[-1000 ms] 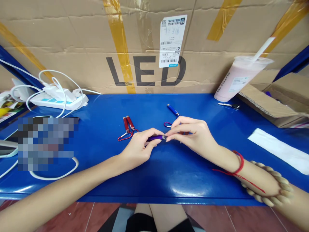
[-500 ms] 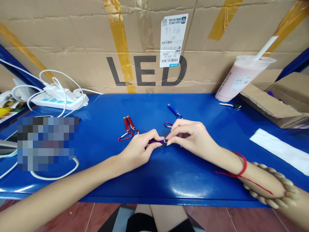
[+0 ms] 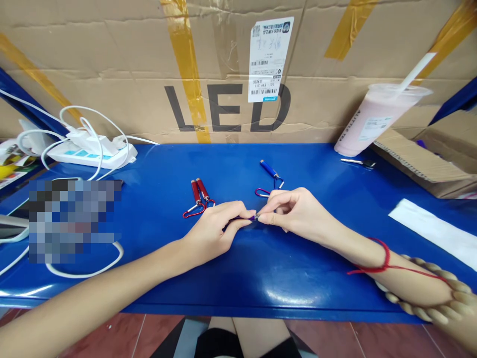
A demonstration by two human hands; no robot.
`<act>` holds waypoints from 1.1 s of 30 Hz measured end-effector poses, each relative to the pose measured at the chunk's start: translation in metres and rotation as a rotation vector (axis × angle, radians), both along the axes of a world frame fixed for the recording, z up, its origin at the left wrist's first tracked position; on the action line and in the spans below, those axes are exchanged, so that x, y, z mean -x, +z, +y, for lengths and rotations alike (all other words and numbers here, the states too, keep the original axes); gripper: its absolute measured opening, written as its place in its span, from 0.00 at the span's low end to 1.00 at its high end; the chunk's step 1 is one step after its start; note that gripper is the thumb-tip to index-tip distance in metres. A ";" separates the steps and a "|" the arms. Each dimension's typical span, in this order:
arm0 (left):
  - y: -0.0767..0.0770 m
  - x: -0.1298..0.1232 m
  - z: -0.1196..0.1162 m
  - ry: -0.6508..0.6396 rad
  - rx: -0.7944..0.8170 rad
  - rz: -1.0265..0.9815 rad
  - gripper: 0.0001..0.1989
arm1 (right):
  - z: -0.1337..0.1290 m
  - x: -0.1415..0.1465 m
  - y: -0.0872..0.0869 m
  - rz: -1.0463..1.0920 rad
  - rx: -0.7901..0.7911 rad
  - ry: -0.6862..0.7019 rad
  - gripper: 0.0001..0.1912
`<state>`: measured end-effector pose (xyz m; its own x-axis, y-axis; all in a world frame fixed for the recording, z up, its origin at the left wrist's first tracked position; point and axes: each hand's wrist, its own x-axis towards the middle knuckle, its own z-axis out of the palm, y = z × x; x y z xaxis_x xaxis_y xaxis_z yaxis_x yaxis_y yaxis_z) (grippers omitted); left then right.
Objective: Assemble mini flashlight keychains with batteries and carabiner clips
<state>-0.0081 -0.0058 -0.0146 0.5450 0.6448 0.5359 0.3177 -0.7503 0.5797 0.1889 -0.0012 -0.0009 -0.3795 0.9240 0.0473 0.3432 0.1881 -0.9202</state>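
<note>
My left hand is closed around a slim purple keychain flashlight, and most of its tube is hidden by my fingers. Thumb and forefinger of my right hand pinch the small silver end at its right tip. Just beyond my right fingers lies a blue keychain flashlight with a dark strap and a purple carabiner, partly covered by the hand. Two red keychain flashlights rest side by side behind my left hand, with red carabiners at their near ends.
A tall cardboard box stands behind the blue table. To the left are a white power strip, cables and a blurred-out object. At right stand a pink drink cup, a small open carton and a white strip.
My right fingers have closed in on the silver end of the purple flashlight, and the right wrist has dropped slightly and shifted right. The left hand stays nearly in place.
</note>
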 end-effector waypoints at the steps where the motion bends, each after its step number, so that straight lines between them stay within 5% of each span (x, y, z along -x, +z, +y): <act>1: 0.000 0.000 0.000 0.001 -0.009 0.000 0.05 | 0.000 0.000 0.000 0.002 0.026 -0.006 0.11; 11: 0.008 -0.005 -0.005 0.044 0.211 -0.014 0.10 | 0.005 -0.003 -0.002 0.077 0.122 -0.038 0.13; 21: 0.013 -0.006 -0.003 0.090 0.373 -0.005 0.10 | 0.004 -0.001 0.004 0.009 -0.037 -0.051 0.16; 24: 0.014 -0.006 -0.001 0.134 0.440 -0.062 0.10 | 0.006 -0.005 0.006 -0.150 -0.253 -0.134 0.15; 28: 0.017 -0.007 0.002 0.182 0.577 -0.160 0.11 | 0.008 -0.015 0.004 -0.613 -0.584 -0.216 0.12; 33: 0.014 -0.008 0.002 0.138 0.750 -0.290 0.13 | 0.011 -0.020 0.000 -0.875 -0.579 -0.172 0.10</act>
